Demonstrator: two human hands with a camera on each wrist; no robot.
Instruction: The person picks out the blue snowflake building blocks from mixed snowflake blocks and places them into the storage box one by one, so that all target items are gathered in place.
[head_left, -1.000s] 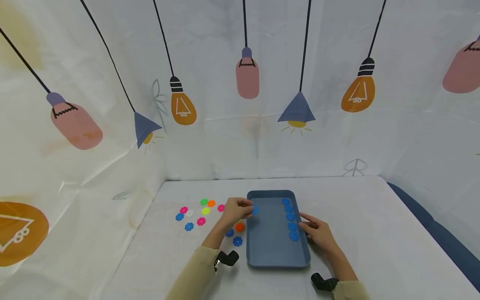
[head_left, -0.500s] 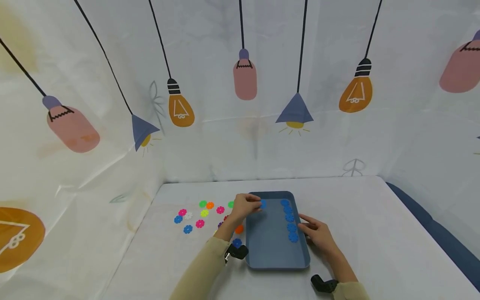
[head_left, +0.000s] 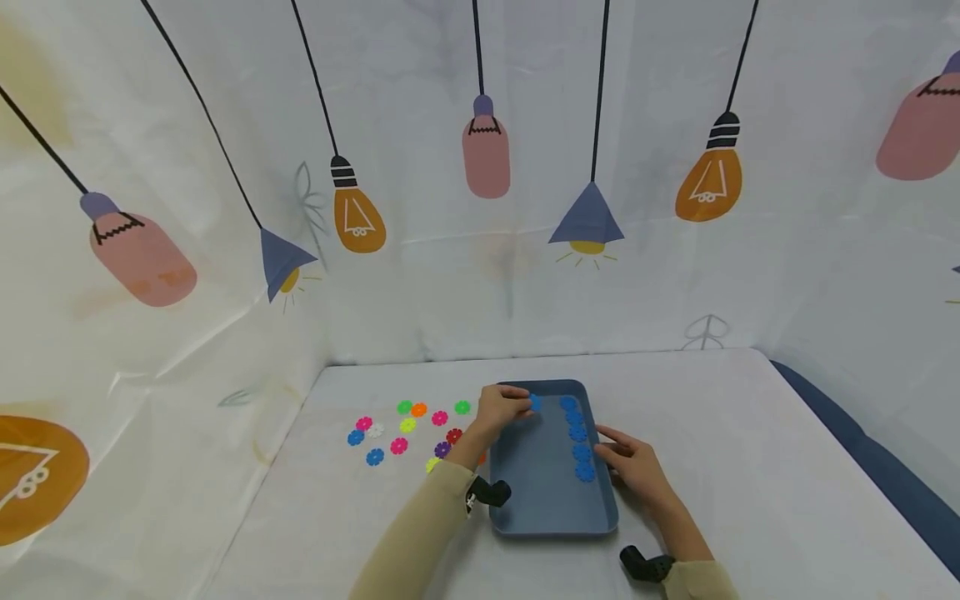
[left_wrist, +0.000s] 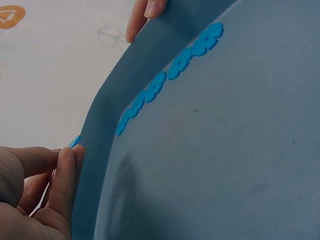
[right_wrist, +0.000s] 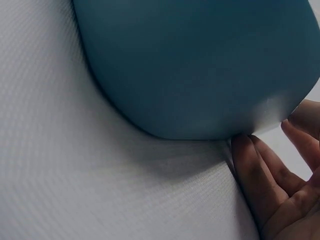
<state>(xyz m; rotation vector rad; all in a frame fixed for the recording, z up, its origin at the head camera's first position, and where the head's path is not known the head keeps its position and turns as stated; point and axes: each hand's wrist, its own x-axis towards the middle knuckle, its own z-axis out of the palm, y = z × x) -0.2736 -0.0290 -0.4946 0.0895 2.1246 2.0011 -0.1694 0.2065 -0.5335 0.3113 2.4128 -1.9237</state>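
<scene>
My left hand [head_left: 501, 410] pinches a blue flower-shaped disc [head_left: 535, 402] between thumb and fingers, over the far left part of the blue-grey tray [head_left: 551, 508]. In the left wrist view, just the edge of this disc [left_wrist: 75, 141] shows beyond the fingertips. Along the tray's right side lies a column of several blue discs [head_left: 581, 452], close together. My right hand [head_left: 637, 467] touches the tray's right edge. The right wrist view shows its thumb and fingers [right_wrist: 252, 175] against the tray's outer wall [right_wrist: 200, 100].
Left of the tray, several loose flower-shaped discs lie scattered on the white table [head_left: 300, 533], among them a pink one [head_left: 399, 446], a green one [head_left: 462, 407] and a blue one [head_left: 375, 457]. My left forearm hides some. A lamp-patterned cloth [head_left: 442, 300] hangs behind.
My left hand has moved right and slightly away from me, carrying the blue disc from the tray's left rim further over the tray. The right hand stays at the right edge.
</scene>
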